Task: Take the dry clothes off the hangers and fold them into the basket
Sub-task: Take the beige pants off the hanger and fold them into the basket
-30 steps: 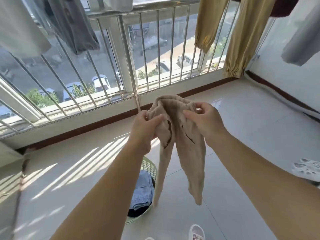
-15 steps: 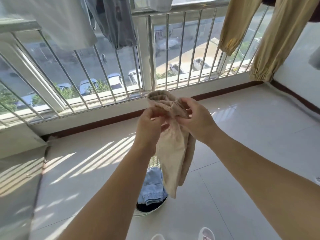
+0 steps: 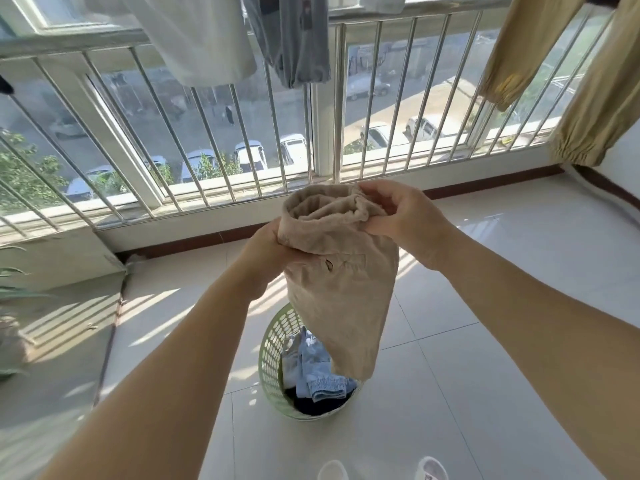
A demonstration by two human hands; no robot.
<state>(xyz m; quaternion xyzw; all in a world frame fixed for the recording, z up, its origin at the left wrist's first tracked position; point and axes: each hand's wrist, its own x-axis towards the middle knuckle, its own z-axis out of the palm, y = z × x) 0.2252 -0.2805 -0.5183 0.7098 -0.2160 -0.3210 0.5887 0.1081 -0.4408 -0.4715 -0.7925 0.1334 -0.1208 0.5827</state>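
Note:
I hold a beige pair of trousers in front of me, folded over so the doubled cloth hangs down. My left hand grips its left side near the top. My right hand pinches the bunched waistband on the right. Straight below the cloth stands a pale green plastic basket on the tiled floor, with light blue jeans and something dark inside it. The trousers' lower end hangs over the basket's rim.
More clothes hang overhead: a white garment, a grey one and mustard-yellow trousers at the right. A barred window runs across the back. Plant leaves show at the left, and my slippers at the bottom edge.
The long hanging trouser legs have been folded up, so the cloth now hangs shorter and wider. My hands have moved apart slightly, and my view has turned left towards the basket.

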